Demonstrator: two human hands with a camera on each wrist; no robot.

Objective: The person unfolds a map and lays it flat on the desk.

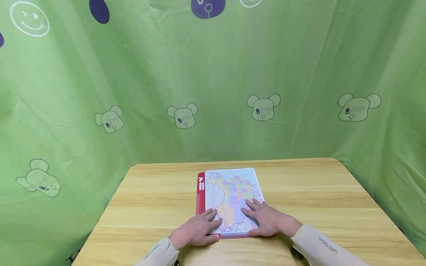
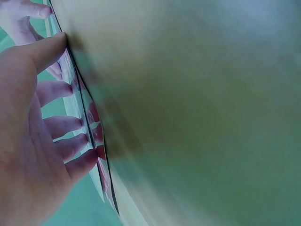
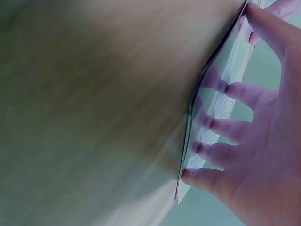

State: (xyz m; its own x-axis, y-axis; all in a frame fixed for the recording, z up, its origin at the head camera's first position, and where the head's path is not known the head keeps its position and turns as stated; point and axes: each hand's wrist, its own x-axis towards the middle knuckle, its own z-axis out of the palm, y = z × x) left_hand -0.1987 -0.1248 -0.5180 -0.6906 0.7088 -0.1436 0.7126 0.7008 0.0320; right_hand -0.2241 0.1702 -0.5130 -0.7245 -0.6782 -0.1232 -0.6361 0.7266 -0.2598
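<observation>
A thin map sheet (image 1: 217,194) with pastel-coloured regions lies on the table. Under it shows the red border (image 1: 201,199) of another flat sheet, with white lettering, along the left side and part of the near edge. My left hand (image 1: 197,228) rests at the near left corner, fingers spread across the border onto the map. At the lower right edge, my right hand (image 1: 269,218) touches the map with extended, spread fingers. Both wrist views show fingertips on the glossy surface, close to the sheets' edges (image 2: 104,155), where a slim gap shows between layers.
The sheets lie on a light wood-grain table (image 1: 153,199) with rounded far corners. Behind and on both sides hangs a green curtain (image 1: 219,74) printed with bear heads and smiley faces.
</observation>
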